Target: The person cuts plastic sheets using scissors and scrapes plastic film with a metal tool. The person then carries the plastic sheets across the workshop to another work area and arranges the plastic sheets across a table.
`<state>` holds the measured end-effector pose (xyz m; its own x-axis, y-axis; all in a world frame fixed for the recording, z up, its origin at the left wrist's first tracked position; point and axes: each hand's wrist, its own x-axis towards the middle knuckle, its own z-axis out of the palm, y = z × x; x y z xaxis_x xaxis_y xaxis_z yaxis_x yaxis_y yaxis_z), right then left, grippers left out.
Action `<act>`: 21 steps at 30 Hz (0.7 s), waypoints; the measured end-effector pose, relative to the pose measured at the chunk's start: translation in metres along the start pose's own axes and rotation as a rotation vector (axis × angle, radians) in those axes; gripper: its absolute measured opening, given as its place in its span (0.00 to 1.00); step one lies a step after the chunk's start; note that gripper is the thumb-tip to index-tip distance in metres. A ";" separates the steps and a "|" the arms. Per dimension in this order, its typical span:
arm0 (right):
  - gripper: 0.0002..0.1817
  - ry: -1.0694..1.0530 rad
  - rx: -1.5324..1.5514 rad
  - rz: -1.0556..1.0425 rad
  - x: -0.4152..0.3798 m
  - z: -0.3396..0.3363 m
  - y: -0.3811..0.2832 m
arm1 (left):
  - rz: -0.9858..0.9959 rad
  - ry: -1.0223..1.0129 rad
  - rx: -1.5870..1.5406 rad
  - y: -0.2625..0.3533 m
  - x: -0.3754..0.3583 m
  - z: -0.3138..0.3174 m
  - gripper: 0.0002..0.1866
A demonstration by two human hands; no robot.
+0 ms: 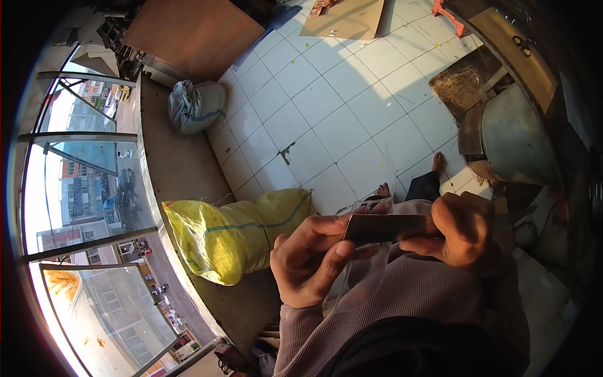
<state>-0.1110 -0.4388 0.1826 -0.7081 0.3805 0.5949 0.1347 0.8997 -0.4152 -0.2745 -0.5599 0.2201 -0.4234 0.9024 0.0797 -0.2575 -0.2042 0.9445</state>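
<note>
Dark flat card (pixel 384 229): thin, rectangular, inside clear plastic sleeve (pixel 363 267). My left hand (pixel 309 261) and right hand (pixel 461 229) both pinch it. Sacks on floor: two.

Both hands up close to camera, gripping one flat dark strip (pixel 384 229) between them. Left hand (pixel 309 264) pinches its near end, thumb on top; right hand (pixel 461 229) wraps the other end. A clear plastic sheet (pixel 364 264) sits behind the strip (edges hard to trace). Below, pinkish sleeves (pixel 408 295). Yellow sack (pixel 232 235) lies on the floor just beside the left hand's side, by the window rail (pixel 151 207). Grey sack (pixel 195 107) farther off on white tiles (pixel 339 119). Bare feet (pixel 438 162) visible beyond.
</note>
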 end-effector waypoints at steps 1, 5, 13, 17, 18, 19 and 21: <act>0.25 0.003 -0.004 0.000 0.000 0.000 0.000 | -0.002 -0.003 0.017 0.001 0.000 0.000 0.11; 0.26 0.020 -0.024 -0.006 0.000 0.001 0.000 | -0.005 0.001 0.041 0.002 0.001 -0.001 0.11; 0.26 0.013 -0.017 0.008 0.001 0.002 -0.002 | 0.096 -0.155 0.115 -0.005 -0.005 -0.017 0.15; 0.26 0.041 -0.013 0.010 0.001 0.005 -0.002 | 0.088 -0.134 0.081 -0.006 -0.005 -0.016 0.15; 0.26 0.045 -0.009 0.014 0.001 0.005 -0.002 | 0.089 -0.134 0.081 -0.006 -0.004 -0.015 0.15; 0.26 0.045 -0.010 0.014 0.000 0.006 -0.002 | 0.091 -0.133 0.081 -0.006 -0.004 -0.015 0.15; 0.26 0.044 -0.012 0.014 0.000 0.006 -0.002 | 0.088 -0.125 0.090 -0.005 -0.004 -0.013 0.15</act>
<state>-0.1152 -0.4419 0.1791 -0.6749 0.4019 0.6189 0.1529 0.8966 -0.4156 -0.2826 -0.5676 0.2106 -0.3282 0.9238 0.1973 -0.1431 -0.2551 0.9563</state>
